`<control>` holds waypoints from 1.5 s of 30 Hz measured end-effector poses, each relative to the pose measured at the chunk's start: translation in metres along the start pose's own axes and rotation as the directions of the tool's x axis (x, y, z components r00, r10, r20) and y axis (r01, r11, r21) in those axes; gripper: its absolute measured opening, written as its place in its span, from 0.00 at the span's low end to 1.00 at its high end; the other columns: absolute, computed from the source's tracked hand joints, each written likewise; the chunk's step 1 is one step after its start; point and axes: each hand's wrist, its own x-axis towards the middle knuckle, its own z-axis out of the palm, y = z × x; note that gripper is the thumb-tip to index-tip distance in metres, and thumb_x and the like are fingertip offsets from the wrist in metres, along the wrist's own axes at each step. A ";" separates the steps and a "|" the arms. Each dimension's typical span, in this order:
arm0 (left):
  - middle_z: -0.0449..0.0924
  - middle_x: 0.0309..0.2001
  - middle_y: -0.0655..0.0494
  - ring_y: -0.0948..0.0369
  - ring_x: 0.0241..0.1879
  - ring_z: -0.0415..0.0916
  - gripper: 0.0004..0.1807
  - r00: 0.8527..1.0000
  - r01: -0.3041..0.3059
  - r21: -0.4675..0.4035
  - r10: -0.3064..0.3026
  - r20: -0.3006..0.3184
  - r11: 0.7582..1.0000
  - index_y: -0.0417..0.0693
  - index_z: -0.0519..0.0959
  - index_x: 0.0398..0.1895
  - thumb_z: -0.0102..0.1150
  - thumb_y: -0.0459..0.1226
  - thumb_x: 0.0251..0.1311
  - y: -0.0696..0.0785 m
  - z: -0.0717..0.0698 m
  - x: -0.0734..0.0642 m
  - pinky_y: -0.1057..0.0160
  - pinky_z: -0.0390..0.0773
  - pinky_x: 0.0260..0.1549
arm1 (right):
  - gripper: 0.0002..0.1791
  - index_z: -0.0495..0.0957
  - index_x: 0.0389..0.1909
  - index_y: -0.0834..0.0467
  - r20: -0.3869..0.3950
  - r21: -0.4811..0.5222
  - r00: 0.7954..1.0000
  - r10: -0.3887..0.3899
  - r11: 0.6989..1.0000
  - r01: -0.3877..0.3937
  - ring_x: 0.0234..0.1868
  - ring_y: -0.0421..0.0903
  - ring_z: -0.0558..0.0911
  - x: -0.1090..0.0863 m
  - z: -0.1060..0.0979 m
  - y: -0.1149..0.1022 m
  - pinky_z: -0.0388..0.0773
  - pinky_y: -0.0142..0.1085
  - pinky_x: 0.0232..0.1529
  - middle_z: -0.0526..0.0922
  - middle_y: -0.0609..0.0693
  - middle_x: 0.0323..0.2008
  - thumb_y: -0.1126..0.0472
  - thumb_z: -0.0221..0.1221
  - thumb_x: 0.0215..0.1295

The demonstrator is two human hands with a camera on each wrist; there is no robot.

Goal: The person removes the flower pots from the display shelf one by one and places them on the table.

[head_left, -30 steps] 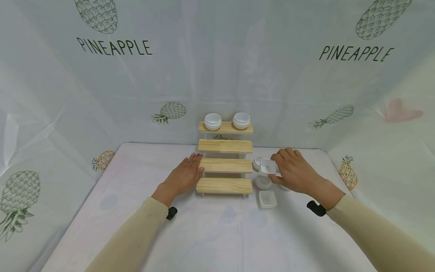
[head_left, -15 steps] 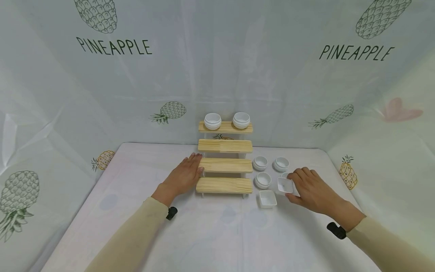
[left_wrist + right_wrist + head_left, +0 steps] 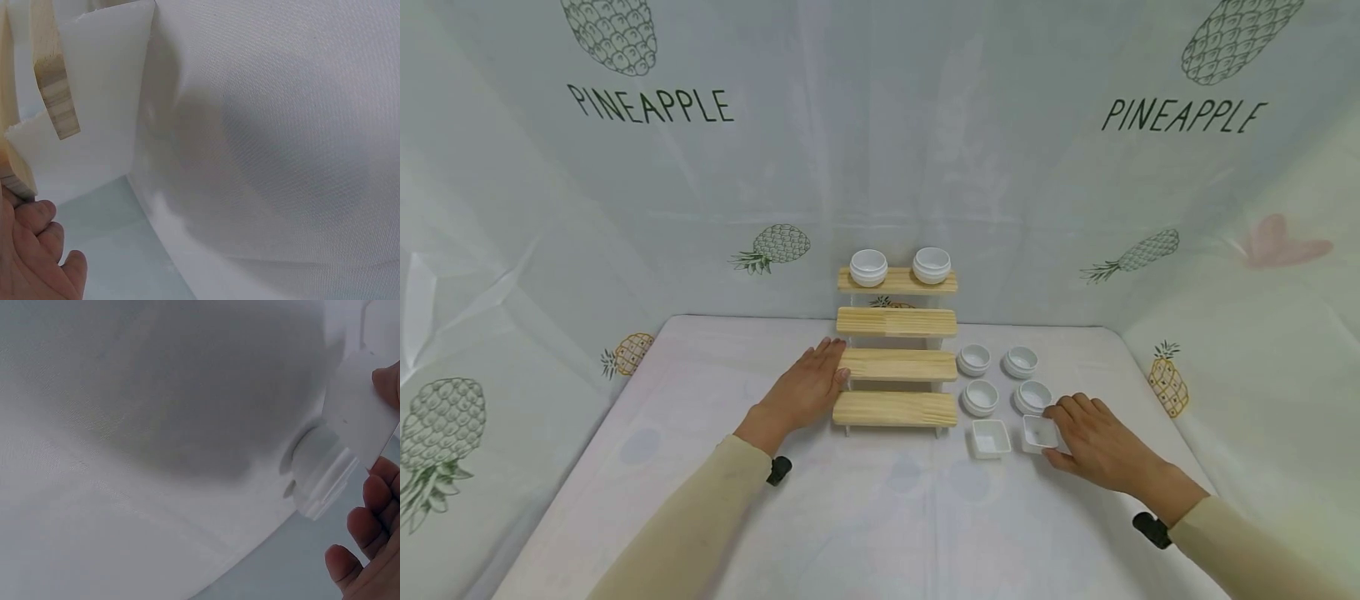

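My right hand (image 3: 1097, 446) pinches a small white square dish (image 3: 1039, 433) between thumb and fingers, at the front right of a cluster of dishes. In the right wrist view the dish's side (image 3: 356, 409) shows, with a round white bowl (image 3: 322, 469) just behind it. A second square dish (image 3: 990, 439) sits to the left of the held one. My left hand (image 3: 801, 387) lies with extended fingers against the left side of a tiered wooden stand (image 3: 895, 408); in the left wrist view its fingers (image 3: 53, 237) are beneath a shelf end (image 3: 15, 172).
Two round white bowls (image 3: 868, 268) stand on the top shelf. Right of the stand, several more round bowls (image 3: 974, 360) form two rows behind the square dishes. A pineapple-print cloth (image 3: 917, 150) hangs behind the white-covered table (image 3: 880, 533).
My right hand has carried the square dish right and forward toward me, from above the bowls down beside the other square dish. The left hand has stayed against the stand.
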 end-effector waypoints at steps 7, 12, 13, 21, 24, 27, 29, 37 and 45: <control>0.50 0.85 0.42 0.47 0.85 0.44 0.37 1.000 0.001 -0.005 -0.001 0.006 1.000 0.36 0.49 0.85 0.28 0.53 0.87 0.000 0.000 0.000 0.45 0.49 0.84 | 0.30 0.80 0.51 0.62 0.009 0.011 1.000 0.003 1.000 -0.003 0.44 0.51 0.76 -0.008 0.004 0.004 0.76 0.45 0.40 0.79 0.51 0.42 0.49 0.76 0.54; 0.50 0.85 0.41 0.47 0.85 0.44 0.37 1.000 0.007 -0.013 -0.006 0.008 1.000 0.36 0.49 0.85 0.28 0.53 0.87 0.001 -0.002 0.000 0.44 0.49 0.84 | 0.30 0.79 0.52 0.62 0.005 0.008 1.000 -0.027 1.000 0.027 0.44 0.51 0.76 -0.011 0.007 0.008 0.76 0.45 0.39 0.79 0.51 0.43 0.49 0.75 0.55; 0.50 0.85 0.41 0.47 0.85 0.44 0.37 1.000 0.008 -0.010 -0.008 0.009 1.000 0.36 0.49 0.85 0.28 0.53 0.87 0.001 -0.002 0.000 0.44 0.49 0.84 | 0.30 0.79 0.53 0.62 0.004 0.007 1.000 -0.031 0.999 0.031 0.44 0.51 0.76 -0.011 0.008 0.009 0.76 0.45 0.39 0.79 0.51 0.43 0.49 0.75 0.55; 0.51 0.84 0.40 0.46 0.85 0.44 0.37 1.000 0.007 -0.018 -0.007 0.004 1.000 0.36 0.49 0.85 0.28 0.53 0.87 0.001 -0.003 0.000 0.44 0.49 0.84 | 0.31 0.79 0.52 0.62 -0.004 0.004 0.999 -0.040 0.999 0.040 0.43 0.51 0.77 -0.010 0.007 0.012 0.77 0.45 0.38 0.79 0.51 0.43 0.50 0.77 0.51; 0.52 0.84 0.40 0.46 0.85 0.45 0.37 1.000 0.001 -0.017 -0.001 -0.003 1.000 0.36 0.50 0.85 0.28 0.52 0.87 0.001 -0.002 0.000 0.43 0.50 0.83 | 0.31 0.79 0.52 0.61 -0.008 0.002 0.999 -0.038 0.999 0.038 0.43 0.50 0.76 -0.010 0.007 0.012 0.76 0.44 0.38 0.79 0.51 0.42 0.50 0.78 0.50; 0.52 0.84 0.40 0.46 0.85 0.45 0.37 1.000 0.000 -0.014 0.000 -0.001 1.000 0.36 0.50 0.85 0.29 0.52 0.87 0.000 -0.002 0.000 0.43 0.50 0.83 | 0.31 0.79 0.52 0.61 -0.010 0.001 0.999 -0.038 0.999 0.038 0.42 0.50 0.76 -0.010 0.008 0.011 0.76 0.44 0.38 0.79 0.50 0.42 0.50 0.77 0.51; 0.52 0.84 0.40 0.46 0.85 0.45 0.37 1.000 0.002 -0.013 -0.002 0.004 1.000 0.36 0.50 0.85 0.28 0.53 0.87 0.000 -0.002 0.000 0.43 0.50 0.83 | 0.31 0.79 0.52 0.61 -0.010 0.002 0.999 -0.037 0.999 0.037 0.42 0.50 0.76 -0.010 0.008 0.011 0.76 0.44 0.38 0.79 0.50 0.42 0.50 0.77 0.51; 0.52 0.84 0.40 0.46 0.85 0.45 0.37 1.000 -0.001 -0.002 0.001 -0.001 1.000 0.35 0.50 0.85 0.28 0.53 0.87 0.000 -0.003 0.000 0.44 0.50 0.83 | 0.30 0.79 0.52 0.61 0.003 0.000 1.000 -0.019 1.000 0.019 0.44 0.51 0.77 -0.010 0.007 0.011 0.77 0.45 0.39 0.79 0.51 0.43 0.50 0.76 0.53; 0.51 0.84 0.41 0.47 0.85 0.44 0.37 1.000 0.004 -0.005 -0.004 0.012 1.000 0.37 0.49 0.85 0.27 0.53 0.87 0.000 -0.003 0.000 0.45 0.49 0.84 | 0.30 0.79 0.52 0.61 0.021 -0.003 1.000 -0.003 1.000 0.004 0.44 0.51 0.76 -0.011 0.006 0.009 0.77 0.45 0.39 0.79 0.51 0.43 0.49 0.77 0.54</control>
